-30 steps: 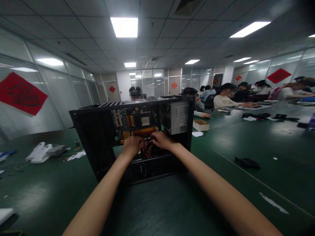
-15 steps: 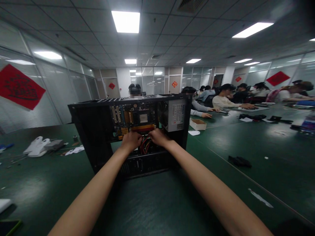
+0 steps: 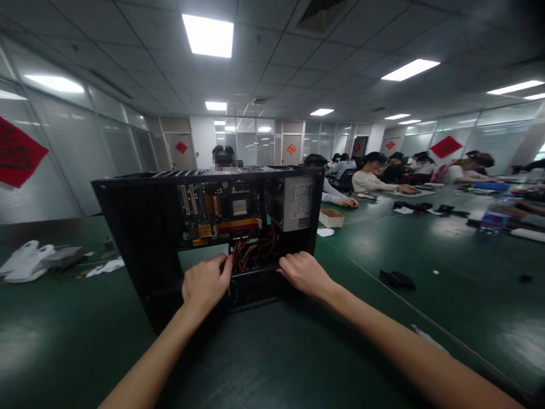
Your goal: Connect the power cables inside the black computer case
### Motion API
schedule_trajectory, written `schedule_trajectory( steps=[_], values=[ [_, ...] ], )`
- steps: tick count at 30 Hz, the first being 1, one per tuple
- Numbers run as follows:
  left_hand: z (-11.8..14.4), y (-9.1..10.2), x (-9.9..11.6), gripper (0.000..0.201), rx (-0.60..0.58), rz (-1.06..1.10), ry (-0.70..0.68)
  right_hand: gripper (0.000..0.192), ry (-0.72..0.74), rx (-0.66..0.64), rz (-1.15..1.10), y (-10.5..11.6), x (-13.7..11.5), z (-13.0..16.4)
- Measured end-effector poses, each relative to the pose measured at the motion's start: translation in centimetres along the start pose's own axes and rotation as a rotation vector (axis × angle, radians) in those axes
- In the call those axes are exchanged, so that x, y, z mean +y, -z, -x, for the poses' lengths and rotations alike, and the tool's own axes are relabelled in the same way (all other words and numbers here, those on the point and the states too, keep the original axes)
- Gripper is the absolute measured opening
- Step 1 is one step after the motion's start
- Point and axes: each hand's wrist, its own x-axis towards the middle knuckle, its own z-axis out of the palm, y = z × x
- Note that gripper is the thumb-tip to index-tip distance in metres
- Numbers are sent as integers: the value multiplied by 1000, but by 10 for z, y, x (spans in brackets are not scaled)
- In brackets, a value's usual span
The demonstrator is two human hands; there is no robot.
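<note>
While both arms reach forward over the green table [image 3: 383, 238], the open black case [image 3: 140, 227] stands upright straight ahead of the person, its open side facing them. Its lower front rail runs between the two hands. The left hand [image 3: 206, 281] rests at the near edge of the case, fingers curled loosely with the thumb toward the cables [image 3: 251, 253]; whether it pinches anything I cannot tell. The right hand [image 3: 304, 272] sits just to the right of the cables, fingers bent down onto the rail, gripping nothing that shows. The hands are apart, with the red and black cables hanging between and slightly above them. Higher inside the case the motherboard [image 3: 221, 213] faces out, and a grey power supply [image 3: 293, 201] fills the upper right corner. A white bag [image 3: 23, 261] lies far to the left, a small box [image 3: 331, 217] and a black cloth [image 3: 395, 278] to the right. Other people sit at the table beyond.
</note>
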Motion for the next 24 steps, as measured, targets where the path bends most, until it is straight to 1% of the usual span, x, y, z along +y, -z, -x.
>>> schedule_trajectory(
  steps=[3, 5, 9, 12, 17, 20, 22, 24],
  values=[
    [-13, 0, 2, 58, 4, 45, 78, 27, -22, -59, 37, 0, -5, -4],
    [-24, -1, -4, 60, 13, 95, 123, 28, -26, -93, 49, 3, -11, -10],
    [-46, -7, -27, 63, 22, 167, 211, 30, -59, -127, 46, 10, -32, -22],
    [-64, -13, -46, 64, 46, 195, 237, 32, -93, -137, 8, 16, -56, -31],
    [-95, -26, -83, 57, 50, 251, 159, 34, -152, -177, -40, 30, -111, -55],
    [-113, -33, -103, 48, 80, 302, 79, 30, -105, -218, -43, 38, -149, -74],
    [-120, -33, -110, 41, 121, 316, 12, 27, -89, -219, -7, 41, -174, -87],
    [-121, -29, -110, 36, 134, 345, -32, 22, -89, -220, 30, 44, -198, -100]
  ],
)
